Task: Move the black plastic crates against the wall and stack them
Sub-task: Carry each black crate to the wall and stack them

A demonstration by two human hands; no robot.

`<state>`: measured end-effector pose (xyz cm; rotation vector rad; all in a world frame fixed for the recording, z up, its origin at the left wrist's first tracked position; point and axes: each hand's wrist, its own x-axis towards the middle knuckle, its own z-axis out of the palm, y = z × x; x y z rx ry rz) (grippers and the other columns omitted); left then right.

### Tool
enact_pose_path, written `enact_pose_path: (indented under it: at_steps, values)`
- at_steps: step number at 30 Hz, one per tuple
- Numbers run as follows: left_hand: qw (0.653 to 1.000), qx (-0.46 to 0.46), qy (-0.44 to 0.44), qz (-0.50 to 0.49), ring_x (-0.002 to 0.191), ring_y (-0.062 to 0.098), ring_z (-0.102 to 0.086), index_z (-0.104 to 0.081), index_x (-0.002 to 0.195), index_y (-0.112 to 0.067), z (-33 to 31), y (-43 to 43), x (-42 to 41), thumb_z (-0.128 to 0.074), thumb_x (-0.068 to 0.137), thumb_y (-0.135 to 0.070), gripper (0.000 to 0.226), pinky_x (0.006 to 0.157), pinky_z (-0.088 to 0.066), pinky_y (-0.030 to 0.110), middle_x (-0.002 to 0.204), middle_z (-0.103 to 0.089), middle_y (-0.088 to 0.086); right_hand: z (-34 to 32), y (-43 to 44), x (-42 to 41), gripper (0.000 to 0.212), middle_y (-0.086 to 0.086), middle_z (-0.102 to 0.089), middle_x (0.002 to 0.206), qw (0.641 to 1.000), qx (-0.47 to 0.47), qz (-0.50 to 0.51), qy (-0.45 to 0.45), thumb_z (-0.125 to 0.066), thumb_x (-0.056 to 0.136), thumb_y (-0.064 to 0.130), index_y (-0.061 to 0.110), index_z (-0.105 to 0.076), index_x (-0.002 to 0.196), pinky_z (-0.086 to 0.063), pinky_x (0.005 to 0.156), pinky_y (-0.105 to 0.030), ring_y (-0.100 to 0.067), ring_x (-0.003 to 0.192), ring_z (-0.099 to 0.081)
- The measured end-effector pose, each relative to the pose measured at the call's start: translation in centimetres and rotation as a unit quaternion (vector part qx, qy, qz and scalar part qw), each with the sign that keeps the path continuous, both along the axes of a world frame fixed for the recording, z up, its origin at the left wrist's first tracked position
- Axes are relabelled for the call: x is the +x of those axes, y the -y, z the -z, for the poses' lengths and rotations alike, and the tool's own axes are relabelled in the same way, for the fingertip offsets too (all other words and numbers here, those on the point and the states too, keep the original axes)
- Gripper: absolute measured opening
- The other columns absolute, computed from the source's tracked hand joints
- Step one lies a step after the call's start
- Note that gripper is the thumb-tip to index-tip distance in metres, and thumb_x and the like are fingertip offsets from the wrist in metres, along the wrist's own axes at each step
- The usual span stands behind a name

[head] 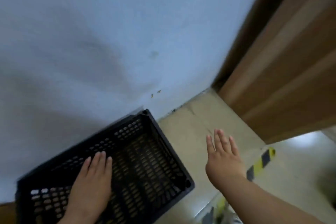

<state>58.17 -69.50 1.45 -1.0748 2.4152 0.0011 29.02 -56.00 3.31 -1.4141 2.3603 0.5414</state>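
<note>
Pale wall (109, 32), tiled floor (196, 132). Black crate (145, 160) sits against the wall. Left hand (92, 183) flat, fingers straight, over crate, contact unclear. Right hand (224, 158) spread, empty, beside crate.

Left grip (92, 178) and right grip (224, 154), both flat with palms down, the right one farther forward.

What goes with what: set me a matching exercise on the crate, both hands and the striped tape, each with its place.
1 black crate
2 left hand
3 right hand
4 striped tape

A over bare floor, fingers straight
B against the pale wall
C yellow and black, on the floor
D over the crate, fingers straight

Pairs: 1-B, 2-D, 3-A, 4-C
</note>
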Motion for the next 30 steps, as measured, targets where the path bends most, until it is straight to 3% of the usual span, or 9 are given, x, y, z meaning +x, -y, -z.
enact_pose_path:
  at_steps: [2,7,11,15,18,22,25,27,30]
  values:
    - [0.997,0.005,-0.039,0.072,0.102,0.045,-0.064,-0.065,0.106,0.012,-2.6,-1.9,-5.6,-0.03,0.068,-0.016,0.059,0.116,0.007,0.036,0.113,-0.063,0.033,-2.8,-4.0,-3.1,0.059,-0.007,0.042,0.135,0.998,0.011,0.065,-0.008,-0.01,0.092,0.013,0.008,0.03,0.136,0.044,0.08,-0.038,-0.022,0.133,0.038]
    - [0.982,0.008,-0.092,0.164,0.109,0.044,-0.06,-0.063,0.111,0.01,-8.3,-10.1,-20.3,-0.038,0.07,-0.018,0.056,0.114,-0.002,0.041,0.118,-0.062,0.03,-8.0,-16.7,-12.8,0.06,-0.011,0.036,0.147,0.984,-0.006,0.175,-0.031,-0.013,0.095,0.016,0.006,0.026,0.139,0.044,0.079,-0.037,-0.028,0.14,0.031]
    - [0.963,0.0,-0.128,0.236,0.11,0.042,-0.06,-0.064,0.111,0.008,-9.6,-20.4,-33.4,-0.072,0.052,-0.007,0.061,0.115,0.004,0.039,0.118,-0.063,0.028,-10.1,-30.0,-22.3,0.058,-0.013,0.033,0.15,0.964,0.004,0.259,-0.061,-0.01,0.093,0.015,0.006,0.028,0.136,0.037,0.09,-0.04,-0.028,0.141,0.03]
    - [0.933,-0.001,-0.136,0.332,0.106,0.043,-0.062,-0.065,0.107,0.01,-9.5,-34.0,-46.8,-0.04,0.068,-0.014,0.052,0.115,0.003,0.037,0.113,-0.065,0.029,-11.6,-45.4,-32.3,0.06,-0.01,0.041,0.135,0.944,0.015,0.317,-0.089,-0.014,0.097,0.022,0.007,0.029,0.135,0.044,0.077,-0.04,-0.029,0.14,0.031]
    - [0.912,-0.015,-0.159,0.377,0.107,0.042,-0.062,-0.064,0.108,0.01,-9.0,-44.2,-55.8,-0.032,0.071,-0.016,0.056,0.115,0.009,0.035,0.115,-0.064,0.029,-12.1,-56.4,-38.3,0.06,-0.01,0.042,0.134,0.926,0.034,0.36,-0.107,-0.015,0.097,0.022,0.007,0.033,0.129,0.045,0.077,-0.039,-0.029,0.139,0.032]
    - [0.886,-0.059,-0.19,0.42,0.142,0.037,-0.022,-0.021,0.145,0.002,-9.1,-53.9,-64.3,-0.017,0.088,-0.019,0.061,0.106,0.03,0.036,0.153,-0.019,0.022,-11.4,-67.7,-43.4,0.062,-0.008,0.04,0.137,0.903,0.071,0.408,-0.117,-0.015,0.095,0.019,0.007,0.031,0.135,0.045,0.078,-0.039,-0.028,0.141,0.029]
    - [0.88,-0.052,-0.125,0.456,0.145,0.031,0.012,0.012,0.146,-0.002,-8.5,-58.2,-69.0,-0.014,0.097,-0.021,0.058,0.11,0.021,0.042,0.158,0.011,0.018,-10.3,-73.1,-46.2,0.064,-0.013,0.032,0.151,0.889,0.09,0.433,-0.119,-0.016,0.094,0.018,0.008,0.025,0.142,0.046,0.076,-0.039,-0.028,0.141,0.028]
    - [0.877,-0.053,-0.103,0.466,0.145,0.03,0.015,0.014,0.146,-0.003,-7.6,-60.0,-72.0,-0.013,0.098,-0.022,0.058,0.111,0.016,0.043,0.158,0.014,0.018,-9.3,-75.6,-48.0,0.064,-0.013,0.026,0.155,0.88,0.095,0.452,-0.11,-0.017,0.094,0.017,0.008,0.022,0.144,0.046,0.076,-0.037,-0.027,0.142,0.027]
    - [0.878,-0.067,-0.076,0.468,0.145,0.031,0.014,0.012,0.146,-0.003,-5.3,-61.7,-76.4,-0.014,0.098,-0.022,0.058,0.112,0.015,0.045,0.158,0.012,0.018,-7.6,-78.4,-50.7,0.064,-0.014,0.024,0.156,0.869,0.112,0.471,-0.1,-0.017,0.094,0.017,0.008,0.02,0.145,0.037,0.09,-0.04,-0.027,0.143,0.025]
